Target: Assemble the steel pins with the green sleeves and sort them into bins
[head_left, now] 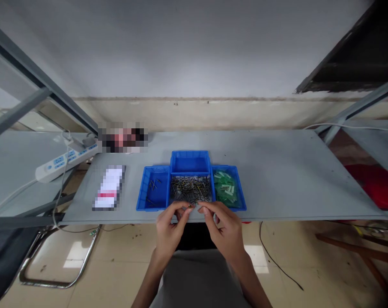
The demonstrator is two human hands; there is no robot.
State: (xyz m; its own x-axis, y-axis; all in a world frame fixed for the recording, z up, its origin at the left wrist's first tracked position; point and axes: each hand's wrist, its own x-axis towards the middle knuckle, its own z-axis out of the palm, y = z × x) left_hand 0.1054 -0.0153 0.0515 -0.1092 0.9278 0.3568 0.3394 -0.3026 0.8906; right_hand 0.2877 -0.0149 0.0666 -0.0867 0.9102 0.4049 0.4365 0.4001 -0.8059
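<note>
Folding chair (8,261), black with a bright metal frame, on the tiled floor at far left. Power strip (67,161), white with blue sockets, a plug at its far end, beside the grey desk (287,179). Flat item (109,188), pale with a red band, blurred, on the desk. Dark and reddish object (123,139), likewise blurred, behind it near the wall. Left tray (163,190), blue, a few loose metal pins (153,185) inside. Left hand (168,226), at the desk's near edge: thumb and forefinger together on a small brassy piece (190,206), too small to identify. Back tray (190,162), blue, adjoining the middle tray (171,187), which is heaped with pins (190,188); the brassy piece is held over its near edge. Right hand (225,223), fingertips just beside the left's, thumb and forefinger close; cannot tell whether they grip anything. Right tray (241,199), blue, green bags (224,197) and whitish strips inside. Black cable (279,264), on the floor. Red cloth-like item (367,182), far right.
</note>
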